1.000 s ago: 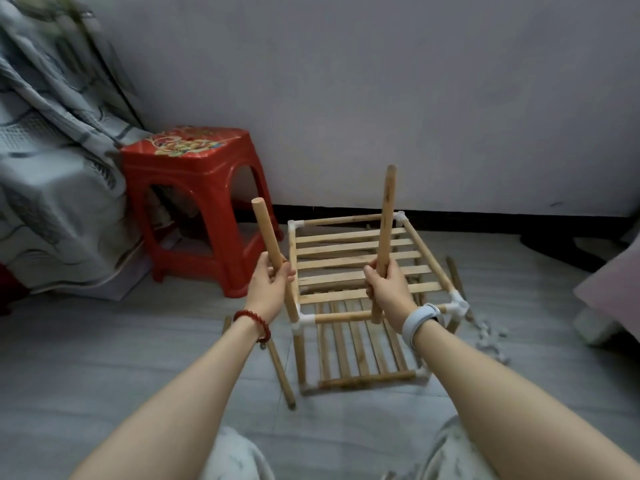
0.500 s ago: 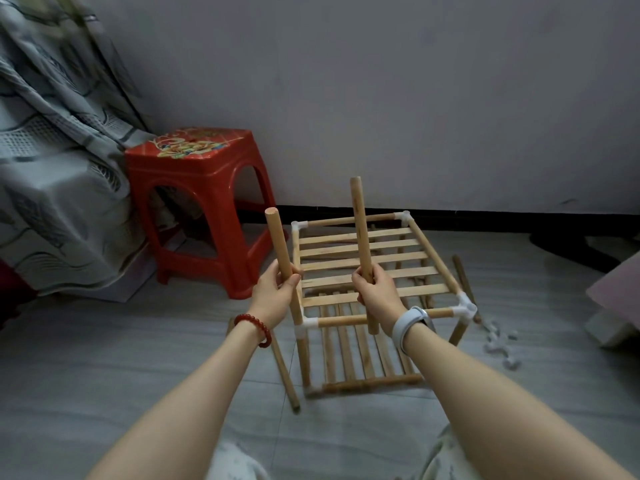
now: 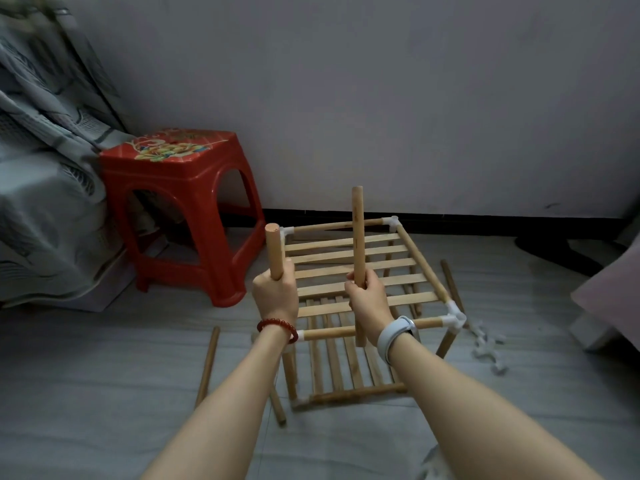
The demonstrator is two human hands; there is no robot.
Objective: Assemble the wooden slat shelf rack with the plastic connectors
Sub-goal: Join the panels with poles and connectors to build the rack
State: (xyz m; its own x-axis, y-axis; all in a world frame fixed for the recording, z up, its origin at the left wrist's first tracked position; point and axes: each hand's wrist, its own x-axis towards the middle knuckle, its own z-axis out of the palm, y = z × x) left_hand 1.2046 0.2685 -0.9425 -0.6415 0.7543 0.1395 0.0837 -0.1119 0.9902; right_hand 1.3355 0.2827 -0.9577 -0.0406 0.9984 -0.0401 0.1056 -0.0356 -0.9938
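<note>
While the rack (image 3: 360,271) stands on the floor (image 3: 104,375), each hand grips one upright dowel. Left hand (image 3: 275,294) wraps the shorter-showing dowel (image 3: 273,251); right hand (image 3: 369,299) wraps the taller dowel (image 3: 358,237).

A home, likely a bedroom: patterned grey bedsheet (image 3: 38,209) draped at left, red plastic stool (image 3: 180,188), grey plank floor (image 3: 104,393), plain wall (image 3: 381,98).

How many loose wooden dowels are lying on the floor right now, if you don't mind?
3 that I can see: one left of the rack, one by its front-left leg, one to its right. Others may be hidden.
</note>
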